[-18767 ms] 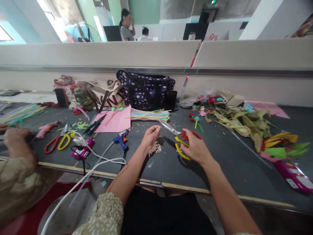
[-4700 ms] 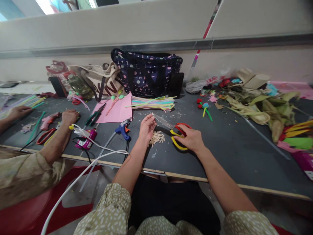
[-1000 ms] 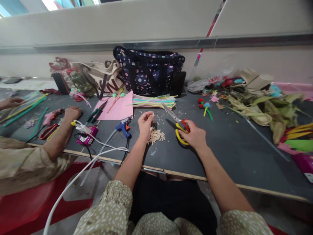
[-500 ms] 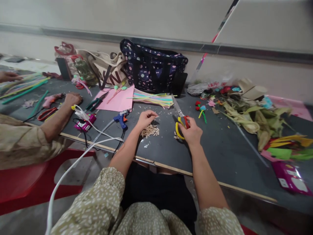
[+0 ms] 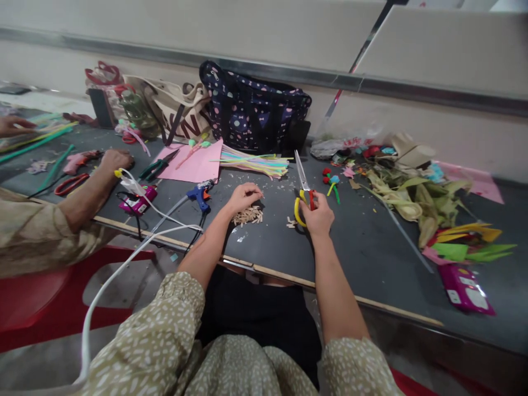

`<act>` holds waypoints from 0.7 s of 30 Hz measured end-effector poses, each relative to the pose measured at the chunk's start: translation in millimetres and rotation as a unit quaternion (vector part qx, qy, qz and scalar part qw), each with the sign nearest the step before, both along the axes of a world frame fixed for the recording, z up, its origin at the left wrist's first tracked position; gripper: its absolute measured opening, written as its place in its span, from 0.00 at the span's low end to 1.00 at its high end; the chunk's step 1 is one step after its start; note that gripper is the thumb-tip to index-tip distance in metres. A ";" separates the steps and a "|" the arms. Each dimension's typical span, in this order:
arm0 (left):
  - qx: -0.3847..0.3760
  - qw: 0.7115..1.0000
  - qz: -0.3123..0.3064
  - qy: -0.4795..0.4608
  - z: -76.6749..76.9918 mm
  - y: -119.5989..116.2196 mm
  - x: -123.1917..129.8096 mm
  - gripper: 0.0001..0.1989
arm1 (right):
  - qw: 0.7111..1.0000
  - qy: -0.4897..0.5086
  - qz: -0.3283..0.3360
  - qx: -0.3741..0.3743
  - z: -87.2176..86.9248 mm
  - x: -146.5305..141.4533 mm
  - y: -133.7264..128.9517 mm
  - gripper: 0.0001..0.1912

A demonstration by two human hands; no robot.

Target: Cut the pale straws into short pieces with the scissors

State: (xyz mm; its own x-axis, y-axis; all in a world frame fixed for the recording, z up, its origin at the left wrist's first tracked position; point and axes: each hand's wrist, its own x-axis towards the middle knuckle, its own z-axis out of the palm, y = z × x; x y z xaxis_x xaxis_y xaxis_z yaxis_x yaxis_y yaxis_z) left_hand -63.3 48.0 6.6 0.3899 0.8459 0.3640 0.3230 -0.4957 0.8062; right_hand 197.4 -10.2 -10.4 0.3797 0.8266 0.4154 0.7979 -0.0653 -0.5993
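Note:
My right hand [image 5: 320, 213] grips scissors [image 5: 302, 171] by their red and yellow handles, with the blades pointing away from me toward the back of the table. Opposite it, my left hand [image 5: 244, 198] is closed in a pinch, fingertips together. Whatever sits between those fingertips is too small to make out. Just beneath that hand lies a heap of small tan cut pieces [image 5: 249, 216]. A few more loose pieces [image 5: 291, 222] rest beside the yellow handle. Between and beyond the hands, tiny scraps are scattered over the dark table [image 5: 270, 247].
Behind my hands lie a bundle of pastel pipe cleaners [image 5: 256, 164], pink paper [image 5: 193, 165] and a polka-dot bag [image 5: 256, 113]. A blue glue gun [image 5: 199, 196] with cords is at left, near a co-worker's arm [image 5: 88, 192]. Dried husks [image 5: 412, 192] spread rightward.
The view has shifted a little, so most things sit slightly further left. The scissors' blades point more straight ahead. A pale bit at my left fingertips no longer shows clearly.

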 end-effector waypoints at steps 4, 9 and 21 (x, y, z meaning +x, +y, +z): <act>0.044 0.999 0.005 0.021 4.9 -1.2 8.6 0.07 | 0.999 0.032 0.005 0.002 0.2 1.6 2.1 0.29; 0.113 0.982 -0.085 0.125 14.1 -13.9 30.4 0.07 | 0.996 0.079 0.020 0.023 -2.4 6.3 4.2 0.29; 0.236 0.903 -0.186 0.306 3.5 -21.5 76.2 0.11 | 0.995 0.090 0.031 0.038 -4.2 8.8 5.3 0.28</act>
